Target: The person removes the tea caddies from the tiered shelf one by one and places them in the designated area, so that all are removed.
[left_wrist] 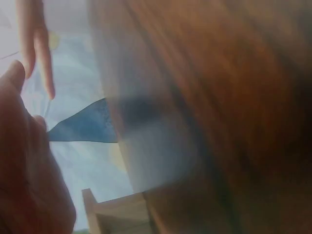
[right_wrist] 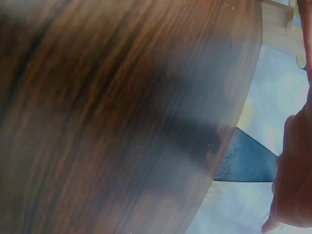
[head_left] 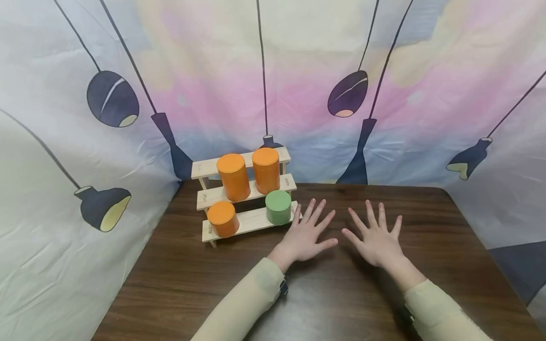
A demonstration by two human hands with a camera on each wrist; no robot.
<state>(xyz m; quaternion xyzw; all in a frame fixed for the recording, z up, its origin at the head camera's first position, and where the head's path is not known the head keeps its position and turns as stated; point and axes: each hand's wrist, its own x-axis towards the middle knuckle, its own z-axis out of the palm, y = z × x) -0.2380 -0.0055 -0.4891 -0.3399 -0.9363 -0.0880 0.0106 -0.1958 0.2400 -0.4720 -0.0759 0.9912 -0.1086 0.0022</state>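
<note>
Head, left hand [head_left: 304, 236]: spread wide, near short green cylindrical container [head_left: 278, 209] on lowest step of pale wooden three-step rack [head_left: 252, 220].
Head, right hand [head_left: 377, 239]: spread wide over dark brown wood-grain table [head_left: 443, 241].
Left wrist, rack: partly visible.
Right wrist, right hand: cropped.

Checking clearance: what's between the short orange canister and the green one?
Head view: only a bare stretch of the lowest wooden shelf lies between the short orange canister and green canister.

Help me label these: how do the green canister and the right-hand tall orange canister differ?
The green canister is shorter than the right-hand tall orange canister. The green one sits on the bottom tier, the orange one on the middle tier. Both are round and upright.
</note>
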